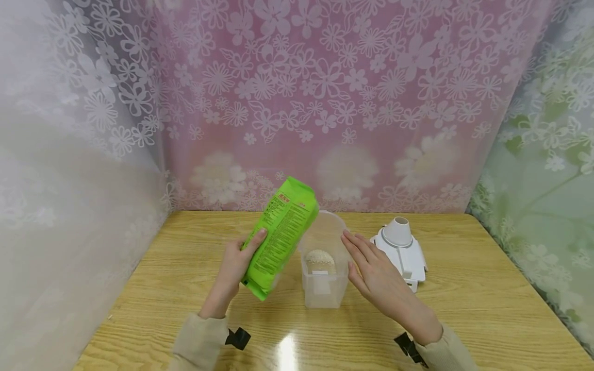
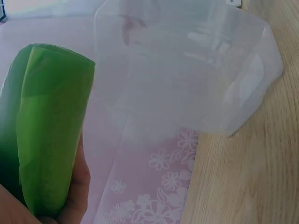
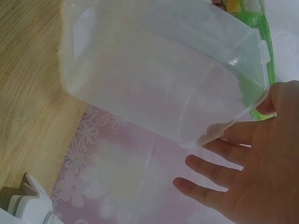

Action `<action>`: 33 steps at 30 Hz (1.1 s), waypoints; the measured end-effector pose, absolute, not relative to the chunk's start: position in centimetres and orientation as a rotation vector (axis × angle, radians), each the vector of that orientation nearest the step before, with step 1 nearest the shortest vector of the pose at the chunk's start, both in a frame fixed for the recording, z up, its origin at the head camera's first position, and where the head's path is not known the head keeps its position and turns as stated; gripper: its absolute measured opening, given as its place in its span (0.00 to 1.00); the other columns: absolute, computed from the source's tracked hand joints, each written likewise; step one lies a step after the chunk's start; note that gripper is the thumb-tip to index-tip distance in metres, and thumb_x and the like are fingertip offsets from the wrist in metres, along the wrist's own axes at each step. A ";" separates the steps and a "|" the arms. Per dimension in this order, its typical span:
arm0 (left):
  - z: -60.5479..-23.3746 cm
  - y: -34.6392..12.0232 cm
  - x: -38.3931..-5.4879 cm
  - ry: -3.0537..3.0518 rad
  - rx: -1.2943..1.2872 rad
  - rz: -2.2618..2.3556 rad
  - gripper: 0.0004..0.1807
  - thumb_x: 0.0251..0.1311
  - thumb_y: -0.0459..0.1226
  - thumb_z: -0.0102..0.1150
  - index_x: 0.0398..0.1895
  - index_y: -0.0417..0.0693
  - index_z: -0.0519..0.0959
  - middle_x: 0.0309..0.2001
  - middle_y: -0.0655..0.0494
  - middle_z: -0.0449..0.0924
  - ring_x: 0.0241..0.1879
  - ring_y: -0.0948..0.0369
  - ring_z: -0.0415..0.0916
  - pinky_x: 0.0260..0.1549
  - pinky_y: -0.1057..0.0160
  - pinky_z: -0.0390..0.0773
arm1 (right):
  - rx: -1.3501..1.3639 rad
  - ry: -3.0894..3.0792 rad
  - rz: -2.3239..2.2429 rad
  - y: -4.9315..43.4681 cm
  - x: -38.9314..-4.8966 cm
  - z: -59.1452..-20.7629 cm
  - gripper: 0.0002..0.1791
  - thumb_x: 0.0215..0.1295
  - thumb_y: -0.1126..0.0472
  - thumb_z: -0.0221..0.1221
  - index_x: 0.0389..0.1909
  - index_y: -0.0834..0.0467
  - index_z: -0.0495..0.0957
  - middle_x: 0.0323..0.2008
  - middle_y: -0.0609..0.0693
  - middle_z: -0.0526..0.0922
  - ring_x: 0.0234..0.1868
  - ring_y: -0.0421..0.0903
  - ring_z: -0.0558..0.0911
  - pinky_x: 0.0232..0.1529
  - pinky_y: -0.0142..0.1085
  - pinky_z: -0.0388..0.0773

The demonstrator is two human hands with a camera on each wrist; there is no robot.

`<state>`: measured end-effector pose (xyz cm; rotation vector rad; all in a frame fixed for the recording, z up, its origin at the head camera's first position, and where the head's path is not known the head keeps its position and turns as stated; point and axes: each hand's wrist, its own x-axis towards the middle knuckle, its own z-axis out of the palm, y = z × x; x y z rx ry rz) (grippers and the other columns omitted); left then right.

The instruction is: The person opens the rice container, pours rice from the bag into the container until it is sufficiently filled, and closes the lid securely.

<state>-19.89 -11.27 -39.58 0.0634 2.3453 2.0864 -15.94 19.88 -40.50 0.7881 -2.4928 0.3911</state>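
My left hand (image 1: 233, 264) grips a green bag (image 1: 283, 234) covered in small printed text, thumb over its face and fingers behind. The bag is tilted, its upper end leaning right beside the rim of a tall translucent plastic container (image 1: 326, 296). Pale grains (image 1: 320, 257) show inside the container, which stands on the table. My right hand (image 1: 382, 278) is at the container's right side, fingers fairly straight. In the right wrist view, its thumb and index finger touch the rim, one fingertip showing through the plastic, while the other fingers (image 3: 210, 170) are spread apart.
To the right of the container, a white plastic lid-like part (image 1: 403, 252) with a cone-shaped spout rests on the wooden table (image 1: 185, 288). Floral curtains (image 1: 301, 103) hang behind the table and along both sides.
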 end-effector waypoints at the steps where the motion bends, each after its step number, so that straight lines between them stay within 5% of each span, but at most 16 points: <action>1: -39.6 -11.2 -19.8 2.354 0.064 2.065 0.26 0.70 0.55 0.58 0.40 0.37 0.84 0.22 0.52 0.84 0.18 0.58 0.81 0.19 0.61 0.81 | 0.787 -2.495 0.392 19.9 -15.9 -40.5 0.29 0.74 0.61 0.50 0.73 0.65 0.66 0.73 0.59 0.68 0.71 0.59 0.68 0.67 0.58 0.66; 10: -39.4 -10.7 -19.3 2.480 0.066 1.883 0.28 0.65 0.60 0.60 0.38 0.42 0.85 0.21 0.52 0.83 0.17 0.56 0.81 0.18 0.60 0.81 | 0.783 -2.509 0.400 19.9 -15.9 -40.5 0.28 0.75 0.60 0.50 0.73 0.65 0.66 0.73 0.59 0.67 0.71 0.60 0.68 0.67 0.58 0.66; 23: -38.6 -10.9 -18.9 2.650 0.048 1.700 0.32 0.62 0.65 0.58 0.51 0.50 0.84 0.22 0.53 0.81 0.16 0.59 0.78 0.17 0.60 0.78 | 0.779 -2.518 0.404 19.9 -15.9 -40.5 0.29 0.75 0.60 0.48 0.74 0.64 0.64 0.73 0.59 0.67 0.71 0.59 0.68 0.68 0.59 0.65; 33: -37.7 -11.1 -18.3 2.752 0.078 1.578 0.27 0.68 0.59 0.57 0.59 0.51 0.80 0.27 0.53 0.81 0.19 0.60 0.76 0.19 0.61 0.76 | 0.782 -2.521 0.417 19.9 -15.9 -40.5 0.29 0.75 0.61 0.50 0.74 0.64 0.64 0.73 0.58 0.66 0.72 0.58 0.68 0.68 0.58 0.64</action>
